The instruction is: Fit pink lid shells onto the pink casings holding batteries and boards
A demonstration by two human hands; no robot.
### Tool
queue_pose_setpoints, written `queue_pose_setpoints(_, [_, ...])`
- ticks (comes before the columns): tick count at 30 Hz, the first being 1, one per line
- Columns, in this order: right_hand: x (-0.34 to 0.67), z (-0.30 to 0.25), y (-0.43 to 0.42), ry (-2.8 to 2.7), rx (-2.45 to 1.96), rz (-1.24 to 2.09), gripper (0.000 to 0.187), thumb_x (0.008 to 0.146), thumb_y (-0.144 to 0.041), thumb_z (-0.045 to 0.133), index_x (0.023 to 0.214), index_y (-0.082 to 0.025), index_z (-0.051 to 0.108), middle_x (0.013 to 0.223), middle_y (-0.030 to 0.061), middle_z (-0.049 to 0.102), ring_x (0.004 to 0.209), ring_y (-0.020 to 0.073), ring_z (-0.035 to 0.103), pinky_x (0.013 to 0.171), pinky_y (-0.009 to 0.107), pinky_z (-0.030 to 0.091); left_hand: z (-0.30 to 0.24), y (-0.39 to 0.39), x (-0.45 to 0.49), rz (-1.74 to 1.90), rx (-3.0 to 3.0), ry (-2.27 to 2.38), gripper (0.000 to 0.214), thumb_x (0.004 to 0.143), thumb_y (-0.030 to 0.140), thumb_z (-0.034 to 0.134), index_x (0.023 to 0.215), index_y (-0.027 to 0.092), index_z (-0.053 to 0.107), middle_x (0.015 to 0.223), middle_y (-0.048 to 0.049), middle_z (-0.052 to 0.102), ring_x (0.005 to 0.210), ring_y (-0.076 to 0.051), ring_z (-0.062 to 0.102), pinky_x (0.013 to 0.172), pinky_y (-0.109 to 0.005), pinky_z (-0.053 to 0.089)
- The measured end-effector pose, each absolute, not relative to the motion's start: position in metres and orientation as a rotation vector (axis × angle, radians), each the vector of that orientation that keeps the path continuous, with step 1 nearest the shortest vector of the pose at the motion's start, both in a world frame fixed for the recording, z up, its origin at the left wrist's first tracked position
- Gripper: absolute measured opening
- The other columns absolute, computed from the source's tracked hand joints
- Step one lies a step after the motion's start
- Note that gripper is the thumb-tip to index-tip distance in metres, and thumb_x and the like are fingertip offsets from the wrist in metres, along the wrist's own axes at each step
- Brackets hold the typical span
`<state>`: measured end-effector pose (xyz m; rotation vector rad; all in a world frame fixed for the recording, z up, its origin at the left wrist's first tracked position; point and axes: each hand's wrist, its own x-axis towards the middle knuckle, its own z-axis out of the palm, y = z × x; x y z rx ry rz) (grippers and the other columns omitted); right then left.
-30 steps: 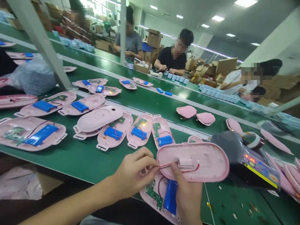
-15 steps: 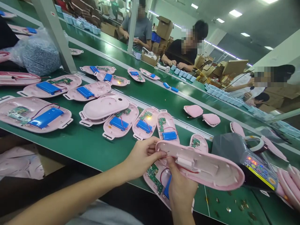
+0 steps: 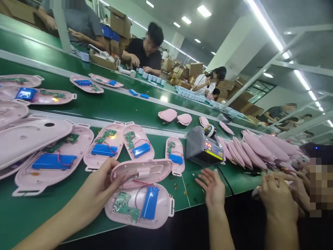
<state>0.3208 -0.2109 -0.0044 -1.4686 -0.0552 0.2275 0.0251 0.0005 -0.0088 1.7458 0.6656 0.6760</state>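
Note:
My left hand (image 3: pixel 100 182) is closed on one end of a pink plastic shell (image 3: pixel 158 169), held tilted with its hollow inside facing me. A white block and a red wire show inside it. Directly below, at the table's edge, lies an open pink half-shell (image 3: pixel 163 208) with a green circuit board (image 3: pixel 123 203) and a blue battery pack (image 3: pixel 150 203). My right hand (image 3: pixel 215 189) is open and holds nothing, fingers spread, palm turned up. It is just in front of the grey tape dispenser (image 3: pixel 197 146), apart from it.
Several pink half-shells with boards and blue batteries (image 3: pixel 142 150) lie across the green table (image 3: pixel 85 205). Closed pink pieces (image 3: pixel 257 146) are piled at the right. A co-worker's hands (image 3: pixel 278 191) are close by on the right. Other people sit across the line.
My right hand has let go of the pink shell and moved right, opening near the tape dispenser. My left hand keeps the shell. The view has swung to the right.

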Motion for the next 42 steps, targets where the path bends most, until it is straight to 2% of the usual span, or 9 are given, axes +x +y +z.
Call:
queue_pose_setpoints(4, [0.333,-0.003,-0.195,-0.101,-1.418,0.28,0.066,0.057,-0.061,0.079,0.095,-0.012,0.057,0.094,0.0097,0.066,0.086,0.024,0.067,0.067,0.036,0.062,0.008,-0.011,0.031,0.584,1.731,0.738,0.042,0.088,0.064,0.055,0.086,0.022,0.055,0.073,-0.0007,0.061,0.065,-0.019,0.056,0.056,-0.026,0.043])
queue_pose_setpoints(13, [0.337,-0.004,-0.202,-0.071,-1.43,0.177,0.071,0.043,-0.055,0.09,0.089,-0.012,0.057,0.078,0.0028,0.062,0.065,0.0133,0.059,0.06,0.029,0.06,-0.003,0.0,0.037,0.571,1.658,0.688,0.041,0.085,0.062,0.063,0.088,0.022,0.054,0.066,0.0003,0.063,0.06,-0.02,0.059,0.053,-0.026,0.043])
queue_pose_setpoints(18, [0.3,0.017,-0.208,-0.333,-1.466,0.137,0.056,0.065,-0.059,0.082,0.085,-0.014,0.056,0.081,0.0019,0.058,0.072,0.0133,0.059,0.063,0.027,0.058,-0.005,0.006,0.036,0.498,1.546,0.62,0.036,0.086,0.053,0.066,0.1,0.022,0.056,0.078,-0.0023,0.071,0.064,-0.02,0.064,0.051,-0.024,0.044])
queue_pose_setpoints(21, [0.262,0.044,-0.185,-0.996,-1.555,0.118,0.03,0.092,-0.044,0.063,0.086,-0.015,0.058,0.097,0.0068,0.059,0.094,0.0168,0.06,0.081,0.029,0.056,0.005,0.002,0.036,0.527,1.505,0.621,0.035,0.085,0.044,0.069,0.108,0.019,0.061,0.086,-0.0037,0.07,0.07,-0.019,0.065,0.054,-0.023,0.046])
queue_pose_setpoints(24, [0.23,0.069,-0.144,-1.686,-1.656,0.153,0.023,0.101,-0.032,0.047,0.088,-0.017,0.06,0.116,0.0091,0.055,0.111,0.0191,0.055,0.09,0.031,0.05,0.006,0.001,0.037,0.518,1.422,0.582,0.035,0.084,0.038,0.07,0.111,0.017,0.063,0.085,-0.0034,0.068,0.067,-0.015,0.062,0.054,-0.022,0.045])
queue_pose_setpoints(29, [0.204,0.071,-0.086,-2.223,-1.671,0.146,0.021,0.101,-0.021,0.038,0.088,-0.017,0.054,0.134,0.0081,0.045,0.121,0.022,0.05,0.092,0.038,0.051,-0.001,0.001,0.037,0.519,1.295,0.511,0.031,0.083,0.032,0.07,0.108,0.015,0.062,0.073,0.002,0.06,0.054,-0.009,0.053,0.047,-0.018,0.039])
queue_pose_setpoints(33, [0.202,0.054,-0.073,-2.351,-1.662,-0.033,0.018,0.097,-0.015,0.04,0.092,-0.017,0.057,0.133,0.0098,0.046,0.123,0.0248,0.047,0.098,0.044,0.048,-0.002,0.001,0.038,0.575,1.27,0.438,0.024,0.08,0.026,0.069,0.1,0.013,0.063,0.075,0.001,0.06,0.063,-0.011,0.059,0.054,-0.019,0.045])
queue_pose_setpoints(39, [0.199,0.044,-0.067,-2.455,-1.663,-0.398,0.016,0.09,-0.007,0.042,0.086,-0.014,0.055,0.127,0.0136,0.05,0.124,0.0293,0.045,0.1,0.046,0.045,-0.004,0.0,0.037,0.578,1.3,0.466,0.021,0.081,0.024,0.066,0.098,0.013,0.062,0.064,0.0052,0.048,0.055,-0.008,0.049,0.046,-0.016,0.036])
queue_pose_setpoints(42, [0.197,0.04,-0.064,-2.395,-1.657,-0.485,0.012,0.092,-0.013,0.046,0.085,-0.014,0.056,0.118,0.0133,0.054,0.111,0.0271,0.051,0.092,0.042,0.048,-0.006,0.001,0.035,0.583,1.331,0.476,0.015,0.082,0.021,0.063,0.095,0.013,0.061,0.063,0.0055,0.047,0.053,-0.008,0.046,0.045,-0.016,0.033])
